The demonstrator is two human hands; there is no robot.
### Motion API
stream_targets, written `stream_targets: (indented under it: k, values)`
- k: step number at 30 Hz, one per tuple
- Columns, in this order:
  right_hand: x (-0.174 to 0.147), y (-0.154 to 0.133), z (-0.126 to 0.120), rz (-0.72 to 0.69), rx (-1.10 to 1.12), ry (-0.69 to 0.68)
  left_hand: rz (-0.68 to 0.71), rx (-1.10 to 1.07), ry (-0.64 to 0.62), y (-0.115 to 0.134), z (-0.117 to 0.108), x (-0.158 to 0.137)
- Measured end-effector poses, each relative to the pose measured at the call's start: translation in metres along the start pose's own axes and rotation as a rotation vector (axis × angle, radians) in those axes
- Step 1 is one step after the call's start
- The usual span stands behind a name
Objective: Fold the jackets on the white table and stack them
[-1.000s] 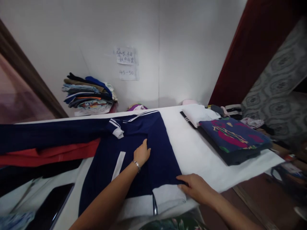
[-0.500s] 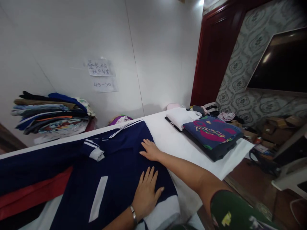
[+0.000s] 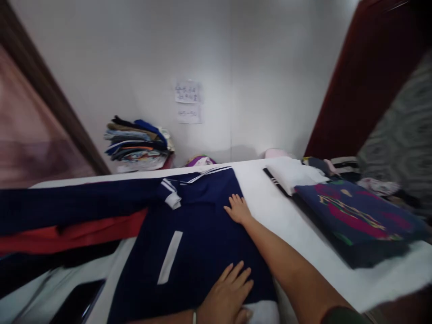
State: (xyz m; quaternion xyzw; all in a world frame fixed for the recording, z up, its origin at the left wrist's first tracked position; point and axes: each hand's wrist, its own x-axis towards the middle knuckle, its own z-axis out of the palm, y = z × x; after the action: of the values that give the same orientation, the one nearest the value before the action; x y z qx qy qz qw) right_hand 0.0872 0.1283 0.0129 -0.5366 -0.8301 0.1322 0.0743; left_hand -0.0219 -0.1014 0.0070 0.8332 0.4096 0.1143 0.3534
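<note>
A navy jacket (image 3: 199, 220) lies spread on the white table, with a sleeve folded across it. That sleeve ends in a pale cuff (image 3: 173, 200) with white stripes. On the jacket front is a slanted pale strip (image 3: 170, 258). My right hand (image 3: 238, 209) rests flat on the far right side, fingers spread, holding nothing. Nearer to me, my left hand (image 3: 227, 290) lies palm down on the lower right part beside the pale hem (image 3: 263, 311). Its fingers are stretched out, and its thumb is near the hem.
On the right of the white table (image 3: 256, 180) are folded clothes (image 3: 354, 211) and a white garment (image 3: 290, 173). A red garment (image 3: 101, 231) lies at left, near a dark flat object (image 3: 79, 301). Behind stands a clothes pile (image 3: 140, 141) against the wall.
The view has swung left, so everything appears further right. My left hand has slid along the jacket towards the hem. My right hand stays near the jacket's right edge.
</note>
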Motion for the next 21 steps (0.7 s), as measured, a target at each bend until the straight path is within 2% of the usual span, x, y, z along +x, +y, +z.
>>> stream_targets:
  k: [2, 4, 6, 9, 12, 14, 16, 21]
  values:
    - [0.001, 0.002, 0.004, 0.005, -0.044, 0.005, 0.046, -0.056, 0.005, 0.002, -0.021, -0.003]
    - [0.003, 0.005, 0.009, 0.002, -0.091, 0.013, -0.004, -0.086, 0.124, -0.006, -0.055, 0.000]
    - [0.004, 0.008, 0.014, 0.001, -0.131, 0.018, -0.180, -0.041, 0.363, -0.025, -0.101, 0.005]
    - [0.005, 0.010, 0.019, 0.010, -0.165, 0.010, -0.509, 0.192, 0.701, -0.067, -0.173, 0.003]
    - [0.005, 0.011, 0.021, 0.007, -0.183, 0.016, -0.789, 0.417, 0.881, -0.102, -0.221, -0.005]
    - [0.005, 0.011, 0.022, 0.002, -0.187, 0.024, -0.902, 0.474, 0.912, -0.117, -0.232, -0.004]
    - [0.006, 0.011, 0.022, 0.001, -0.182, 0.028, -0.959, 0.466, 0.901, -0.126, -0.230, 0.003]
    - [0.005, 0.010, 0.020, 0.011, -0.184, 0.024, -1.122, 0.247, 0.876, -0.142, -0.216, 0.023]
